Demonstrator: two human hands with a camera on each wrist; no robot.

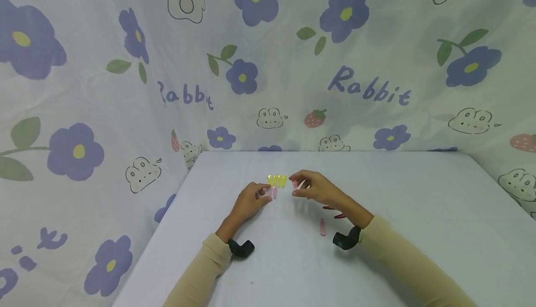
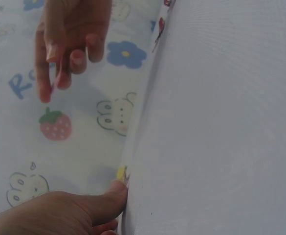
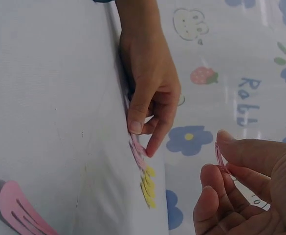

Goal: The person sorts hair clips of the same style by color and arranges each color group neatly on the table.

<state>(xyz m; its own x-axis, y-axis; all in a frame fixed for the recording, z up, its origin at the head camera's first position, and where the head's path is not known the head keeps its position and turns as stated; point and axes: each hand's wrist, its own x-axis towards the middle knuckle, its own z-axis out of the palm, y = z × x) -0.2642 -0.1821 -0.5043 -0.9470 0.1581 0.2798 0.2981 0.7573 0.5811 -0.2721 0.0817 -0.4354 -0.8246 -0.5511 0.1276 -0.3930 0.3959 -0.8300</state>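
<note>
Head view: rabbit-print cloth (image 1: 289, 42) is hung behind a white table (image 1: 402, 260).
By the right hand (image 1: 316, 187), a pink snap clip (image 1: 295, 185) is pinched aloft; by the left hand (image 1: 250, 200), pink clips (image 1: 274, 192) are pinched beside yellow clips (image 1: 279, 181); red clips (image 1: 339, 216) are seen near the right wrist (image 1: 355, 211).

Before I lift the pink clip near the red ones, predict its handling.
The pink clip looks small and slim, so probably light. Its slotted body holds a smooth outline, suggesting stiff rather than floppy. Lying flat on the table, it would likely slide, not roll.
</note>
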